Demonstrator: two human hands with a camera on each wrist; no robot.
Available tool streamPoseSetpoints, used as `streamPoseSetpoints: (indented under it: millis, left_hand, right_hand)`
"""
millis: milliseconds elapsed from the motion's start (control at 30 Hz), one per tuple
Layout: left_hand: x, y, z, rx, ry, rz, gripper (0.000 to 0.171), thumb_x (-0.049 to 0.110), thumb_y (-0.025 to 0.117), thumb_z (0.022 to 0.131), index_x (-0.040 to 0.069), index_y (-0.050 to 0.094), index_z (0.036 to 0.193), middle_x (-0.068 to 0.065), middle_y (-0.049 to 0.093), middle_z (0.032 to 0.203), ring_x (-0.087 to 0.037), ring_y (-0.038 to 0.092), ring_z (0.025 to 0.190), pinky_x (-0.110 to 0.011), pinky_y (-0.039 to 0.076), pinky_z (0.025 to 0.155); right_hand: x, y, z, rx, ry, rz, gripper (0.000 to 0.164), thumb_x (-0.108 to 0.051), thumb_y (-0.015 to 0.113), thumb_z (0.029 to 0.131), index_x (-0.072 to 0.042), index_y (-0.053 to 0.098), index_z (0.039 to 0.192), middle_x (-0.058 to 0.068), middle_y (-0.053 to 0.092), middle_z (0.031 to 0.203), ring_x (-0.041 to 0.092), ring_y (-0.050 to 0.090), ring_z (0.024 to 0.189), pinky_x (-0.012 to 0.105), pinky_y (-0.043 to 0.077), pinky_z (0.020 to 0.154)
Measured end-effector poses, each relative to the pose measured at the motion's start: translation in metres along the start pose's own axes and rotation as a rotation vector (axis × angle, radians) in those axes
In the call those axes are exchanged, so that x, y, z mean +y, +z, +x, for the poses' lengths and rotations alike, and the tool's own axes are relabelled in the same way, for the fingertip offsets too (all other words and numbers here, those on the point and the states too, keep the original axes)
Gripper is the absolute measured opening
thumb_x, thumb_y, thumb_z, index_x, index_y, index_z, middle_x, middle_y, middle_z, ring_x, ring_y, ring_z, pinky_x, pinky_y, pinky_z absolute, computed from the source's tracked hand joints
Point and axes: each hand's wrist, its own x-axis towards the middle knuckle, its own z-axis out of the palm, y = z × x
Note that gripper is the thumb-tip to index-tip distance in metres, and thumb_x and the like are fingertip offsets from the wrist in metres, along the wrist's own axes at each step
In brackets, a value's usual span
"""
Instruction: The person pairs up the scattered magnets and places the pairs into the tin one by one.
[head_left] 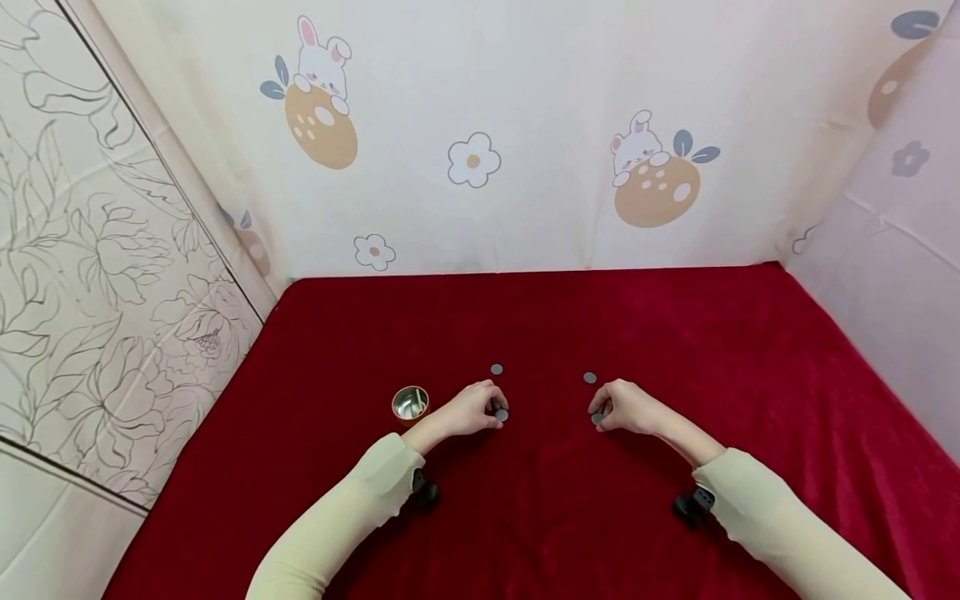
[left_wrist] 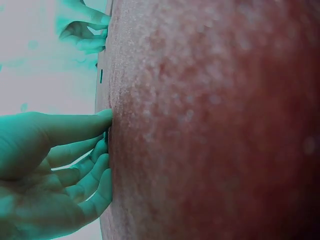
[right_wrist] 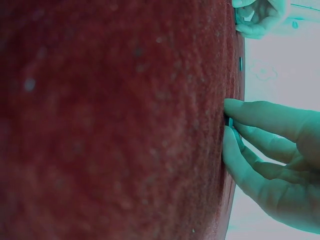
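In the head view, my left hand [head_left: 472,408] rests low over the red cloth with thumb and fingers bent about a grey coin [head_left: 502,415]. My right hand [head_left: 633,408] pinches at another grey coin [head_left: 597,418], thumb on the near side and fingertips on the far side. Both wrist views show the fingertips down at the cloth, with a thin edge of a coin [right_wrist: 231,122] between the right thumb and finger. Beyond each hand lies one more flat coin, the left coin [head_left: 497,369] and the right coin [head_left: 590,377].
A small round bowl [head_left: 394,406] with shiny, pale contents stands just left of my left forearm. Red cloth [head_left: 540,508] covers the table. A patterned curtain [head_left: 540,217] hangs along the back edge, with panels at both sides.
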Motion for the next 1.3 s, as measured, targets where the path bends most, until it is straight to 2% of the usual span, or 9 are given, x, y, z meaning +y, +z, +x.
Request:
streamPoseSetpoints:
  millis: [467, 867, 1300]
  left_hand:
    - [0.007, 0.0, 0.008, -0.025, -0.056, -0.032, 0.017, 0.009, 0.07, 0.075, 0.003, 0.064, 0.09, -0.003, 0.06, 0.083, -0.013, 0.057, 0.076, -0.018, 0.044, 0.065]
    - [0.015, 0.006, 0.016, -0.039, -0.062, -0.001, 0.019, 0.011, 0.07, 0.076, 0.003, 0.065, 0.092, -0.003, 0.058, 0.087, -0.011, 0.056, 0.077, -0.015, 0.043, 0.065]
    - [0.023, 0.012, 0.023, -0.046, -0.056, 0.01, 0.016, 0.012, 0.071, 0.075, 0.006, 0.066, 0.088, 0.0, 0.057, 0.083, -0.008, 0.054, 0.073, -0.014, 0.042, 0.063]
  right_hand:
    - [-0.005, 0.005, 0.005, 0.025, -0.026, -0.007, 0.015, 0.003, 0.068, 0.066, 0.005, 0.067, 0.081, 0.007, 0.065, 0.074, 0.009, 0.058, 0.061, 0.021, 0.046, 0.055]
    - [-0.016, 0.014, 0.017, 0.005, -0.05, 0.0, 0.014, 0.003, 0.067, 0.068, 0.005, 0.066, 0.082, 0.007, 0.064, 0.074, 0.011, 0.059, 0.063, 0.02, 0.046, 0.057]
    - [-0.022, 0.021, 0.027, -0.005, -0.084, 0.001, 0.015, 0.001, 0.068, 0.069, 0.006, 0.066, 0.084, 0.009, 0.065, 0.076, 0.01, 0.059, 0.062, 0.019, 0.046, 0.056]
